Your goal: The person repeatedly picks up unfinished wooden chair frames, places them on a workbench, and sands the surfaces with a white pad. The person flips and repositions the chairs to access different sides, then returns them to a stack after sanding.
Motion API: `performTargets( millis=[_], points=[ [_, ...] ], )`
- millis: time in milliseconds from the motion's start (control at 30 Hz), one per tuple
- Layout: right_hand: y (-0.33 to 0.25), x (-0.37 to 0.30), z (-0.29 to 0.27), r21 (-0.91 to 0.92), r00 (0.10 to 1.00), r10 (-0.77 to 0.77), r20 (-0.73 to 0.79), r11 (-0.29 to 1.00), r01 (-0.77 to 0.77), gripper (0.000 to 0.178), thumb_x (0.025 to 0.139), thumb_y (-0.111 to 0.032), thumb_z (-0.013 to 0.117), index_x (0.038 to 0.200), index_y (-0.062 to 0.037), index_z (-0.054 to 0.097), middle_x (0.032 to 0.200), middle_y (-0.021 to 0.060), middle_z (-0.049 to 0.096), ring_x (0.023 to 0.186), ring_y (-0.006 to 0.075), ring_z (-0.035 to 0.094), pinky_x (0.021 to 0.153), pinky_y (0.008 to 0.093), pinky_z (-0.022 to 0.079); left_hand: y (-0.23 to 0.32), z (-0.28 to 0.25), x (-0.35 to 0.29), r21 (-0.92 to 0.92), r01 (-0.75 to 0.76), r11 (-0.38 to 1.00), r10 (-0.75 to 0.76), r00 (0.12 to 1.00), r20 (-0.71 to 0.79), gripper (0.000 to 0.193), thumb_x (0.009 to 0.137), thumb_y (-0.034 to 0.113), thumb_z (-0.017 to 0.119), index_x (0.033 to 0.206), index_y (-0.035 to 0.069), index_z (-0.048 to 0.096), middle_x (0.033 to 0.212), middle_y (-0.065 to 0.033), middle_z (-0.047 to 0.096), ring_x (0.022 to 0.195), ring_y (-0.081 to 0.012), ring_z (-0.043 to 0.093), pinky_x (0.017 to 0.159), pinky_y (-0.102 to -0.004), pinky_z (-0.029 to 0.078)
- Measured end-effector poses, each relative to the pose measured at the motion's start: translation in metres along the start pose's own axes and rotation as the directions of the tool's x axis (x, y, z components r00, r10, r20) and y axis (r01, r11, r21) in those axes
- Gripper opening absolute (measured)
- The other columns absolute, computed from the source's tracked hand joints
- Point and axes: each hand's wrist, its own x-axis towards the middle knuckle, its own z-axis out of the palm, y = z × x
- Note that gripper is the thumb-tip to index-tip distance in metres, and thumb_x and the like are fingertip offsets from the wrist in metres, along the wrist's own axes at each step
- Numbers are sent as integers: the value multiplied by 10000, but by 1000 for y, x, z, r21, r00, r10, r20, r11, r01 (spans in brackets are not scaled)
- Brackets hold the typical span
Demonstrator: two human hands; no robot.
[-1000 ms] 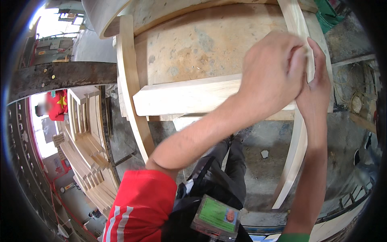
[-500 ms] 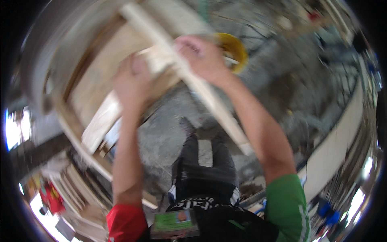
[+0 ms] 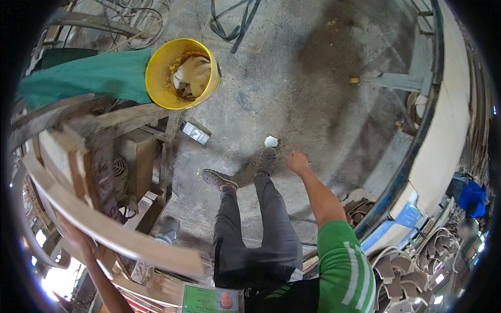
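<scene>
A rectangular green-and-blue badge in a clear plastic holder [image 3: 204, 299], bottom edge of the frame, left of centre, bears printed lettering.

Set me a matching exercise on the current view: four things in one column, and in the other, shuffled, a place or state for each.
Things:
1. Left hand
2. Right hand
3. Yellow bucket
4. Green sheet

Places and states:
A. Holds pale scraps
B. On the green-sleeved arm
C. Stretches leftward from the bucket
D. Partly hidden by the curved wooden piece

Pairs: 1-D, 2-B, 3-A, 4-C
</scene>
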Motion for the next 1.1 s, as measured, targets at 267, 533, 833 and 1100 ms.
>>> performTargets(
  millis=[267,533,833,1100],
  points=[
    [19,145,135,-47,998,-55,16,997,56,564,966,-354,627,1453,-72,584,1454,217,565,1375,383,531,1153,512,422,59,41,-18,501,-375,780,349,925,149,600,1126,469,421,1474,-2,551,1375,-189,640,1214,-320,647,1068,-431,510],
    [37,248,180,206,974,71,-217,978,-25,584,954,-225,720,1466,-13,535,1436,238,571,1349,402,542,1154,473,424,27,70,-8,407,-224,886,182,973,139,602,1122,490,428,1438,0,577,1323,-178,661,1150,-297,672,1006,-428,544],
    [17,239,183,70,945,-105,-308,989,133,134,960,-104,656,1041,3,658,1114,237,678,1041,422,670,886,514,515,18,9,-16,202,-39,979,21,996,90,607,1117,513,436,1396,2,608,1264,-166,685,1078,-271,699,937,-426,583],
    [-41,99,172,311,884,-432,-180,828,468,149,946,-178,677,960,-36,637,893,225,713,867,448,699,799,545,516,41,-7,-8,-51,122,991,-122,992,-2,629,1110,540,423,1369,7,635,1165,-157,721,1009,-251,723,874,-429,607]
  ],
)
